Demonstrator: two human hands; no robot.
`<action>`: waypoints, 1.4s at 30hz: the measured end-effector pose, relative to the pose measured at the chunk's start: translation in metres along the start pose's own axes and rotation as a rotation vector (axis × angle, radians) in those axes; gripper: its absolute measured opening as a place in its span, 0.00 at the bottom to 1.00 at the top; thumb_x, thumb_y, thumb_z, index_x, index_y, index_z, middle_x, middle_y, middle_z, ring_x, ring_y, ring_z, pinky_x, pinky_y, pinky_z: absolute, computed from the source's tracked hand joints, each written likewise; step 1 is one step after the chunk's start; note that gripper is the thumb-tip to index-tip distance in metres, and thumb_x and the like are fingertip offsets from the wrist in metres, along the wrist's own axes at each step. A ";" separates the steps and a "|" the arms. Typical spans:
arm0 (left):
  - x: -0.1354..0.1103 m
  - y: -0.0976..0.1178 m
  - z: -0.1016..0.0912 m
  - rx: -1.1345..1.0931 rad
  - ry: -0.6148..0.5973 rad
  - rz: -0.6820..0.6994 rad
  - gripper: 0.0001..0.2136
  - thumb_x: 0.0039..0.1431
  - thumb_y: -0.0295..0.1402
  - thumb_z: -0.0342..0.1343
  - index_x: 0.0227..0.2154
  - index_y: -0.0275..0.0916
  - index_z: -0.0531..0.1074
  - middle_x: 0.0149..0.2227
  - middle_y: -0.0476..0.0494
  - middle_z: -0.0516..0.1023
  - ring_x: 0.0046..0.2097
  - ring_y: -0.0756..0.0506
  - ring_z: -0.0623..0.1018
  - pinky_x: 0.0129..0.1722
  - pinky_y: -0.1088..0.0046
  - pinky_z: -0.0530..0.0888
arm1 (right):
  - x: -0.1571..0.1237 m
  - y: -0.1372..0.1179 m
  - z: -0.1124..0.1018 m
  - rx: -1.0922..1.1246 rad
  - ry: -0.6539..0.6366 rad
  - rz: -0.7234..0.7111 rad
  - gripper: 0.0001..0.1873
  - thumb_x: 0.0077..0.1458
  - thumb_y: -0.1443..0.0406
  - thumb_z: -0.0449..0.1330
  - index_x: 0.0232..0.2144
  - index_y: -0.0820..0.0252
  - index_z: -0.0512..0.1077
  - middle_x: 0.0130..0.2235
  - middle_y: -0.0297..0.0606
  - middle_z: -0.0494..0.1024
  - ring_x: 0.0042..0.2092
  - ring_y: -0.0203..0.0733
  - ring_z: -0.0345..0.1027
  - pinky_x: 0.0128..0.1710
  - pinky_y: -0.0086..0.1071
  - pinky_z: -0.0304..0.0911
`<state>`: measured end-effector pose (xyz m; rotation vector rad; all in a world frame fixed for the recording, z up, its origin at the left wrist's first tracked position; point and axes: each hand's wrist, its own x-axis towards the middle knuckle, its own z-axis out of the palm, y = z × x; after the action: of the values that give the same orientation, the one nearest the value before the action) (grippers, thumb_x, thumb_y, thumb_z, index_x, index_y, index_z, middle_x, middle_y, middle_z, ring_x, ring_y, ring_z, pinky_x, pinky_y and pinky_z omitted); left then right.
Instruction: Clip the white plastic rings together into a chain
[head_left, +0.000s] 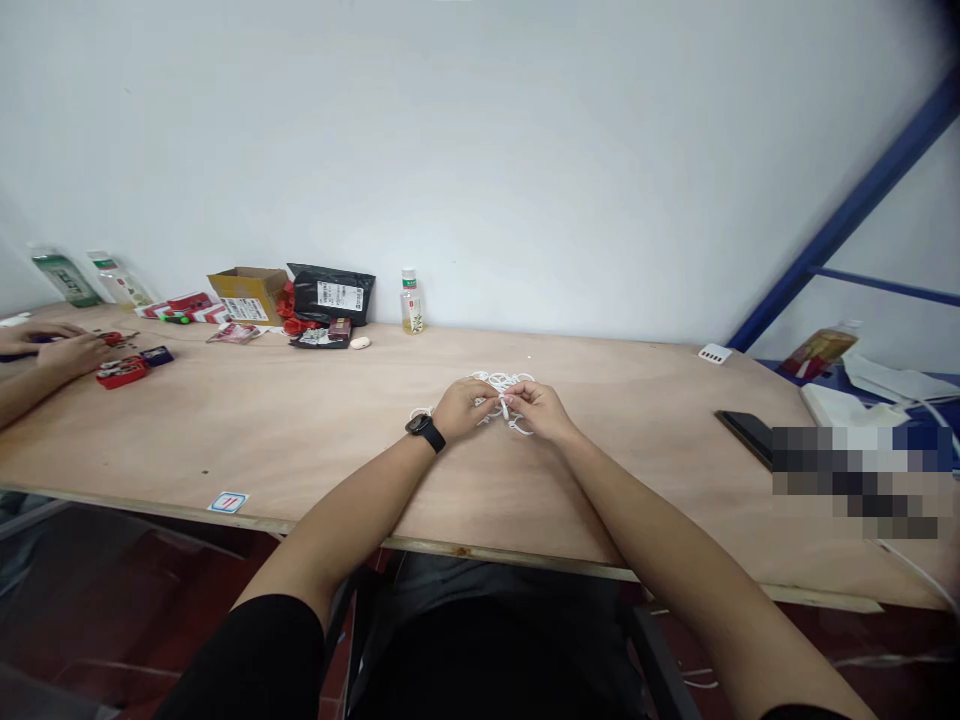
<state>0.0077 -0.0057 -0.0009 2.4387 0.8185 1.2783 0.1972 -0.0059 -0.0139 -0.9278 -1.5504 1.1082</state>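
Note:
A tangled bundle of thin white cable (501,382) lies on the plywood table (300,430) in front of me. My left hand (459,408), with a black smartwatch (426,432) on its wrist, pinches a strand of this cable from the left. My right hand (534,412) pinches the cable from the right, close to the left hand. The fingertips of both hands nearly meet over the bundle, and the fingers hide its middle.
Another person's hands (52,352) work at the far left beside a red object (121,372). Along the back wall stand a cardboard box (247,295), a black bag (330,295) and bottles. A black phone (742,435) lies at the right.

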 end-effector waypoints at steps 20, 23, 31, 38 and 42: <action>0.001 0.007 0.002 0.012 0.070 -0.047 0.09 0.61 0.38 0.55 0.33 0.39 0.77 0.36 0.44 0.81 0.40 0.46 0.78 0.45 0.68 0.71 | 0.000 -0.006 0.010 0.053 0.058 -0.031 0.17 0.44 0.54 0.67 0.29 0.59 0.71 0.28 0.33 0.76 0.29 0.35 0.68 0.31 0.29 0.63; 0.001 0.007 -0.001 -0.003 0.079 -0.075 0.08 0.59 0.37 0.56 0.30 0.39 0.75 0.37 0.44 0.81 0.41 0.46 0.78 0.46 0.69 0.72 | 0.000 -0.008 0.008 -0.021 0.049 -0.042 0.16 0.45 0.54 0.65 0.31 0.59 0.72 0.30 0.35 0.77 0.30 0.37 0.69 0.32 0.31 0.63; 0.007 0.001 -0.040 0.353 -0.155 -0.281 0.05 0.50 0.32 0.54 0.30 0.38 0.73 0.28 0.47 0.78 0.30 0.47 0.75 0.33 0.73 0.69 | -0.006 -0.025 -0.022 -0.832 -0.213 -0.158 0.07 0.49 0.64 0.60 0.31 0.58 0.77 0.33 0.36 0.79 0.35 0.39 0.70 0.35 0.29 0.60; 0.004 -0.023 -0.064 0.676 -0.495 -0.620 0.10 0.52 0.38 0.51 0.28 0.40 0.76 0.35 0.40 0.80 0.39 0.41 0.78 0.37 0.69 0.70 | -0.009 -0.029 -0.022 -1.053 -0.366 -0.050 0.07 0.47 0.65 0.60 0.30 0.57 0.78 0.31 0.36 0.79 0.33 0.39 0.69 0.30 0.27 0.57; -0.001 -0.031 -0.063 0.703 -0.627 -0.714 0.10 0.49 0.37 0.53 0.30 0.40 0.77 0.38 0.38 0.81 0.40 0.40 0.78 0.38 0.69 0.71 | -0.010 -0.027 -0.020 -1.019 -0.353 -0.050 0.06 0.47 0.68 0.58 0.28 0.59 0.77 0.30 0.36 0.78 0.31 0.37 0.68 0.30 0.27 0.57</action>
<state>-0.0550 0.0171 0.0201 2.3498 1.8842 -0.0634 0.2175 -0.0187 0.0116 -1.3680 -2.4874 0.3882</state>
